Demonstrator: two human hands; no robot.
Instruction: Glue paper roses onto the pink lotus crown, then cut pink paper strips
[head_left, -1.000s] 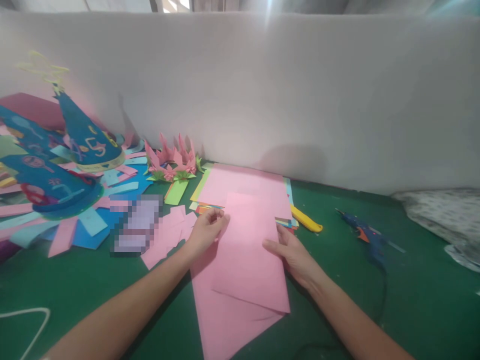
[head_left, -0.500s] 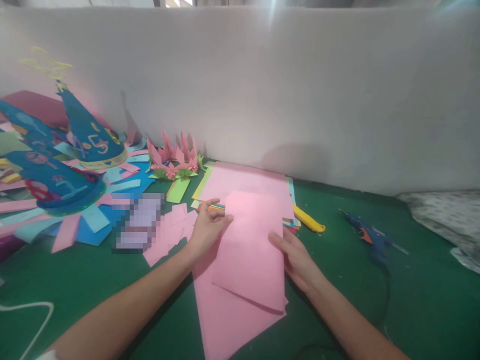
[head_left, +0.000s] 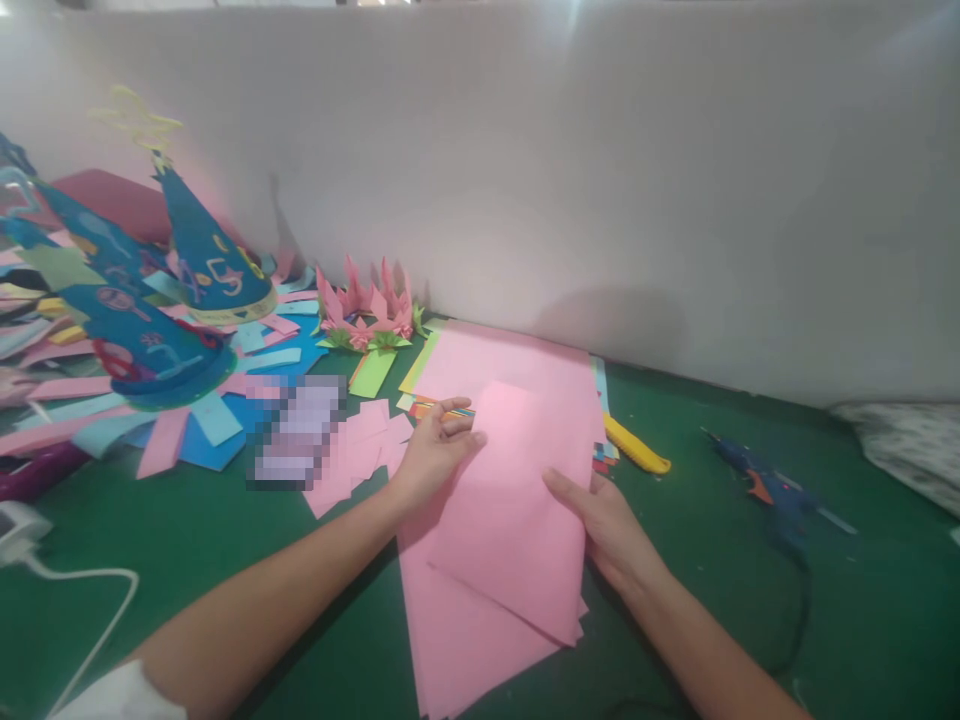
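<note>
A pink sheet of paper [head_left: 514,510], tilted a little, is held above the table between both hands. My left hand [head_left: 435,455] pinches its left edge, with the thumb on the front face. On the other side my right hand [head_left: 607,520] grips the right edge, thumb on top and fingers hidden behind. Beneath lies a larger pink sheet [head_left: 480,655] on the green table. Beyond the hands is a stack of coloured paper [head_left: 510,352] with a pink sheet uppermost. Small pink paper pieces [head_left: 360,440] lie left of my left hand.
A yellow cutter knife [head_left: 637,445] and a blue glue gun [head_left: 772,485] lie to the right. At left stand blue cone hats [head_left: 214,250] with paper strips, beside a pink paper crown [head_left: 371,305]. A white cable [head_left: 124,575] runs at lower left. A pale wall [head_left: 600,180] rises behind.
The view has shifted slightly left, so the scene sits further right. Both hands keep their hold on the pink sheet, which is tilted a little more.
</note>
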